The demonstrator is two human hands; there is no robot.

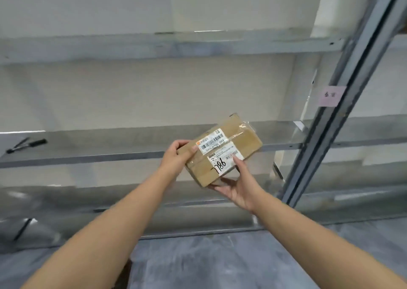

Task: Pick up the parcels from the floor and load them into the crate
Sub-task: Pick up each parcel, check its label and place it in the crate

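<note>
A small brown cardboard parcel (pixel 240 142) with white shipping labels and a handwritten number is held up in the air in front of a metal shelf rack. My left hand (pixel 176 156) grips its left end, thumb on top. My right hand (pixel 239 186) holds its near right corner, thumb on the label and fingers underneath. No crate and no other parcels are in view.
A grey metal shelf rack (pixel 132 154) spans the view with several bare shelves. Its upright post (pixel 343 103) rises at the right and carries a small pink label (pixel 330 95). Two black markers (pixel 26 145) lie on the left of the middle shelf. Grey floor (pixel 209 262) lies below.
</note>
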